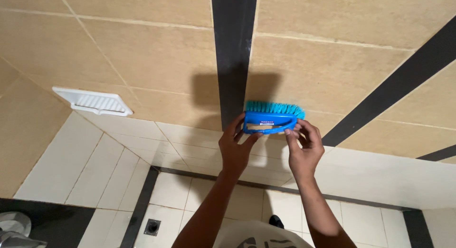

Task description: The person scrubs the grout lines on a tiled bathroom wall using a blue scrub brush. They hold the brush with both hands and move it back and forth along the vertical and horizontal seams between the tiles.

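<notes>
A blue scrubbing brush (pixel 270 119) with teal bristles is held up against the tiled wall, bristles pointing toward the tan tiles and the black vertical stripe (pixel 233 48). My left hand (pixel 236 147) grips the left end of its handle. My right hand (pixel 304 148) holds the right end with the fingertips. Both forearms reach up from the bottom of the view.
A white plastic soap dish (pixel 92 102) is fixed to the wall at the left. White tiles (pixel 114 162) cover the lower wall and floor, with a dark border strip and a floor drain (pixel 152 226). A metal fixture (pixel 14 229) shows at bottom left.
</notes>
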